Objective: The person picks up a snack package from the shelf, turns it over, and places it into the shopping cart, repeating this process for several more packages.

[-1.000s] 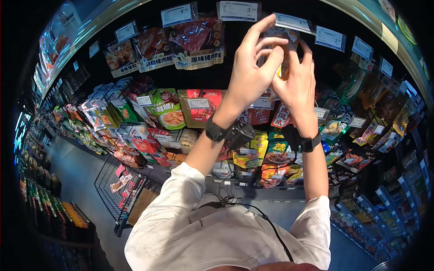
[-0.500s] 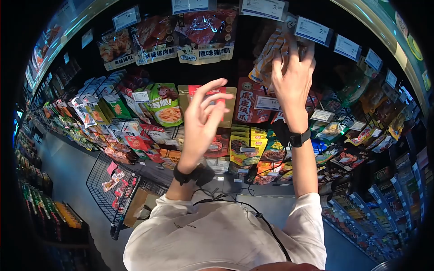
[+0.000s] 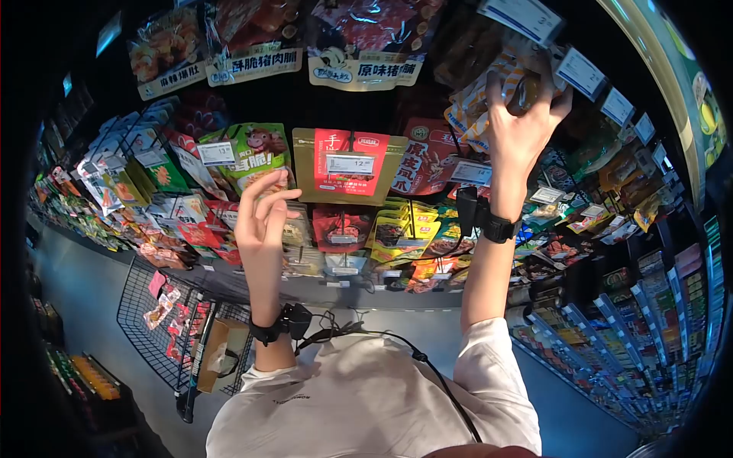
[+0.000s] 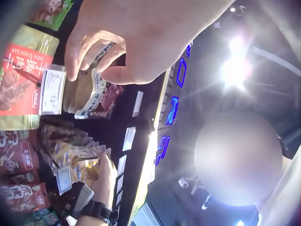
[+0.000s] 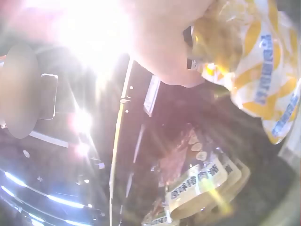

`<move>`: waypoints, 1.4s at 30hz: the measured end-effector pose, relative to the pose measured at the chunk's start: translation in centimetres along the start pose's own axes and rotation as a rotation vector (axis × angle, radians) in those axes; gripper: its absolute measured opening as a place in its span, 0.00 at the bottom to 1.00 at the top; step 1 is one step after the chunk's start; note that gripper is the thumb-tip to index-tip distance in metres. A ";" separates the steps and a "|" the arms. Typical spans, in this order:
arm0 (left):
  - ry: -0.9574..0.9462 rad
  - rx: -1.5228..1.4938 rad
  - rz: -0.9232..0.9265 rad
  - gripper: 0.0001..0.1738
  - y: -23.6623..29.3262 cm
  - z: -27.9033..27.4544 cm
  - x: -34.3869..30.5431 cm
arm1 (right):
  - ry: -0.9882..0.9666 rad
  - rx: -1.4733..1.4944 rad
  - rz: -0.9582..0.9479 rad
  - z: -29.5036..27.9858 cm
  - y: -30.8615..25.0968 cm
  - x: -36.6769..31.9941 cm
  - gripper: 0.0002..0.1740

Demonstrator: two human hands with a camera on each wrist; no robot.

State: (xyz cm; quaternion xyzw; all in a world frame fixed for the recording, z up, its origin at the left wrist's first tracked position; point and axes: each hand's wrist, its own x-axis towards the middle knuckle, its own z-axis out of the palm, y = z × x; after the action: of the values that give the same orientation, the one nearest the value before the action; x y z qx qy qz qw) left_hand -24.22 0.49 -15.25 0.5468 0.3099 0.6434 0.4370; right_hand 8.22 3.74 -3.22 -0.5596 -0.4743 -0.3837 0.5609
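Observation:
Orange-and-white striped packets (image 3: 467, 107) hang below the price tags at upper right. My right hand (image 3: 523, 141) is on one of them, its fingers spread and bent around the upper part. In the right wrist view the striped packet (image 5: 265, 70) lies against the fingers of that hand (image 5: 164, 44); some fingertips are hidden. My left hand (image 3: 262, 221) is raised with loosely bent fingers, holding nothing, in front of a green pouch (image 3: 248, 156) and left of a red-and-gold pouch (image 3: 350, 166). The left wrist view shows that hand (image 4: 136, 44) with nothing gripped.
Large meat-snack pouches (image 3: 370, 46) hang at the top. Yellow pouches (image 3: 403, 233) and other bagged snacks fill the lower rows. A wire cart (image 3: 149, 324) holding packets and a cardboard box (image 3: 221, 355) stands at lower left. More shelving (image 3: 634, 328) lies at right.
My left hand has come away from beside the right hand and moved down and left. The right hand stays at the striped packets, which now show more fully. The view has shifted closer to the rack.

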 end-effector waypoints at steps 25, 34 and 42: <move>0.131 0.182 -0.055 0.20 0.6 -5.8 -3.1 | -0.170 0.072 -0.141 -1.4 1.9 -0.9 0.46; 0.241 0.266 -0.046 0.17 4.1 -3.9 -7.7 | -0.172 0.232 -0.019 -2.3 2.6 -1.4 0.46; 0.404 0.333 -0.004 0.18 5.6 -9.4 -12.9 | -0.189 0.190 -0.121 -3.3 2.3 -2.3 0.34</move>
State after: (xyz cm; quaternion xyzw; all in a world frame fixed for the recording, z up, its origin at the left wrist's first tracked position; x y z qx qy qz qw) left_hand -34.38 -12.75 -17.86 0.4708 0.4938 0.6788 0.2715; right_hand 10.22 0.41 -5.81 -0.5081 -0.5919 -0.3158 0.5401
